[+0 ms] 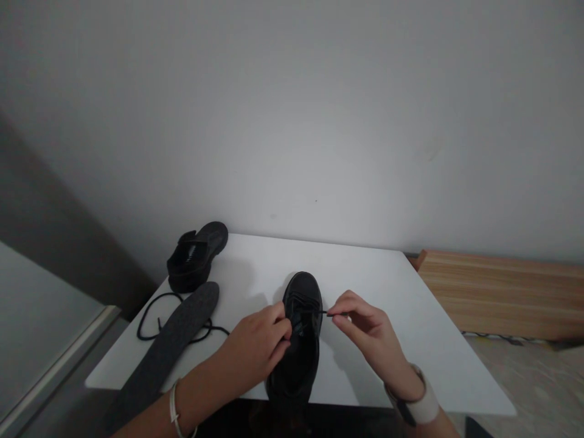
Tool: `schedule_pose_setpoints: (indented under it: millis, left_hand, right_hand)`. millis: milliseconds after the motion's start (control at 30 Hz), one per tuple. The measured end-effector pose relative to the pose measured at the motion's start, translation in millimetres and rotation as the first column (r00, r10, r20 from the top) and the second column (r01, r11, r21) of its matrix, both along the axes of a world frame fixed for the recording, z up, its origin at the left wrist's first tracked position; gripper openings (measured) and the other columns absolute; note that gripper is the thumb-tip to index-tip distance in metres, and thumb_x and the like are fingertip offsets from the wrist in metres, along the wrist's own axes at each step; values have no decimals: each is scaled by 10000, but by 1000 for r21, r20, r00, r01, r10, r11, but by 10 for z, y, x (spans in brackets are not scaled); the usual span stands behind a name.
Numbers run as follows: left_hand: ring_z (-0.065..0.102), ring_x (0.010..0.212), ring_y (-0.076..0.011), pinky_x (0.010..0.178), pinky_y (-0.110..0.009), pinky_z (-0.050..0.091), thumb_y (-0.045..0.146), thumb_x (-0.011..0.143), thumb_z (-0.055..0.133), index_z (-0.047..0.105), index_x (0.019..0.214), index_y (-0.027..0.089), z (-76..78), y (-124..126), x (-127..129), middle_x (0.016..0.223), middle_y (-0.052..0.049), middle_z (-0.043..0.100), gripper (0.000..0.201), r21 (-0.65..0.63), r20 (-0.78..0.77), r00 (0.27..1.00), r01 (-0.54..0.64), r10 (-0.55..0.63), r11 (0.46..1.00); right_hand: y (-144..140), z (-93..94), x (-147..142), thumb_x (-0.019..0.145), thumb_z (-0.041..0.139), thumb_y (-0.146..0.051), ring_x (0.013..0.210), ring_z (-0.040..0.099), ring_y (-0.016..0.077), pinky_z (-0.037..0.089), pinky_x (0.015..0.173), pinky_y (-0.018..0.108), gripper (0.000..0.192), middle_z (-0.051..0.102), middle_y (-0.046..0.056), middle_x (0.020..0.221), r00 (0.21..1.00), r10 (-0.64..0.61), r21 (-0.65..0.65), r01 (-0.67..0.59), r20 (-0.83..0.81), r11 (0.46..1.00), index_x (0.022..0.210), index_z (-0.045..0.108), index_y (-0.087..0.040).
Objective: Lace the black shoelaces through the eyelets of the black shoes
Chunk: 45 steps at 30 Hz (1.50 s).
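Left hand (258,347): fingers clamped on black shoe (298,340) (on white tabletop (392,304)).
Right hand (367,334): fingers pinched together on lace tip (325,312).

A white table (387,286) stands against a plain grey wall (292,109), with a wooden bench (502,292) beside it.

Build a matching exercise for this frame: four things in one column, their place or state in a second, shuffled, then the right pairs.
Things:
1. near shoe
2. far shoe
3. insole
4. loose lace

Places or states:
A. lies flat, overhanging the table's near edge
B. at the far left corner, untouched
C. curled partly under the insole
D. between both hands, left hand on it, right hand pinching a lace tip

Pairs: 1-D, 2-B, 3-A, 4-C
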<state>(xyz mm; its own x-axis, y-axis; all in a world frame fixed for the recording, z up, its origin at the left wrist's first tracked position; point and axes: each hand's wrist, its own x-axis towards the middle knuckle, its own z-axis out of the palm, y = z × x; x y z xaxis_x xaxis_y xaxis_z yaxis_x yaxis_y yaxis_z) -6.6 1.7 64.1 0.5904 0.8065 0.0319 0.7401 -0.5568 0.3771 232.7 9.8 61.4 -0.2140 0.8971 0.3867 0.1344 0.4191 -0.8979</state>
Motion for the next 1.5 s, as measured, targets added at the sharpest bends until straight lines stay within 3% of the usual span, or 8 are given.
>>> schedule_pose_setpoints:
  millis: [233, 433, 733, 900, 1133, 1267, 1433, 1500]
  left_hand:
    - [530, 656, -153, 618, -259, 390, 126, 827, 537, 583, 810, 210, -2, 114, 27, 708, 24, 583, 98, -194, 314, 938, -87, 145, 977]
    - [536, 639, -130, 602, -245, 392, 331, 859, 650, 717, 869, 168, 82, 242, -122, 720, -13, 652, 177, -599, 717, 557, 183, 420, 780]
    - [614, 724, -131, 706, -246, 493, 237, 607, 907, 756, 813, 166, -130, 398, -244, 768, -19, 695, 265, -652, 758, 92, 139, 646, 745]
    - [602, 687, -110, 668, -226, 495, 273, 668, 883, 745, 819, 153, -184, 434, -250, 772, -14, 688, 237, -640, 764, 7, 132, 645, 757]
    - [685, 996, -184, 990, -354, 509, 293, 714, 871, 700, 829, 205, -208, 477, -255, 914, -11, 746, 225, -607, 696, -225, 324, 682, 726]
    - [657, 761, -134, 828, -299, 530, 359, 818, 781, 703, 846, 228, -202, 453, -305, 765, 27, 702, 154, -534, 840, -15, 155, 543, 831]
    - [641, 829, -183, 806, -318, 450, 223, 897, 690, 763, 860, 219, -201, 374, -357, 851, -32, 755, 83, -91, 701, 704, -71, 115, 993]
    - [633, 861, -194, 828, -341, 421, 200, 943, 627, 754, 907, 224, -237, 358, -347, 887, -28, 756, 134, 171, 519, 854, -59, -39, 983]
  right_hand:
    - [-53, -75, 51, 936, 609, -168, 871, 597, 210, 488, 763, 352, 93, 609, 44, 887, 917, -67, 116, 22, 394, 993, 919, 684, -219]
    - [-75, -147, -53, 937, 554, -91, 896, 569, 229, 499, 777, 388, 152, 594, 58, 910, 849, -105, 192, 5, 518, 981, 932, 650, -209]
    - [-79, -224, -121, 927, 569, -91, 847, 521, 237, 471, 702, 407, 174, 594, 87, 1002, 734, -292, 395, 35, 613, 918, 970, 681, -218]
    - [-123, -235, -114, 926, 566, -85, 836, 510, 237, 475, 690, 407, 203, 579, 93, 1005, 717, -302, 393, 44, 628, 919, 1019, 690, -217]
    - [-180, -251, -141, 924, 480, -15, 863, 511, 243, 488, 714, 420, 317, 554, 95, 989, 766, -226, 329, 20, 602, 944, 1132, 633, -197]
    - [-183, -267, -147, 918, 477, -6, 878, 524, 254, 494, 718, 423, 317, 557, 91, 957, 779, -202, 306, 14, 593, 952, 1117, 637, -194]
    - [-171, -312, -143, 931, 483, -22, 885, 540, 248, 504, 726, 404, 290, 561, 90, 950, 794, -190, 296, 13, 577, 955, 1121, 634, -180]
    - [-167, -328, -146, 937, 487, -32, 882, 545, 246, 505, 724, 398, 270, 564, 89, 949, 798, -194, 304, 15, 571, 953, 1115, 632, -175]
